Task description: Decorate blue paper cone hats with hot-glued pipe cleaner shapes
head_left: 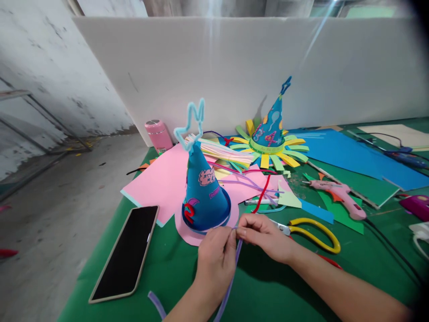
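A purple pipe cleaner (231, 286) is pinched between both hands near the front of the table. My left hand (217, 255) is closed on it, thumb and fingertips pressed together. Right beside it, my right hand (263, 235) grips the same pipe cleaner, its fingertips nearly touching the left ones. Just beyond my hands stands a blue cone party hat (201, 197) on a pink paper brim (182, 230). It carries a light blue pipe-cleaner star (189, 127) on its tip and a red number 2 (189, 213) low on its side.
A phone (127, 255) lies at the left. Yellow-handled scissors (315, 232) rest beside my right forearm, with a pink glue gun (338, 194) farther right. Behind are another decorated cone hat (270, 129), coloured paper and a pink bottle (158, 135). A white board (234, 71) closes the back.
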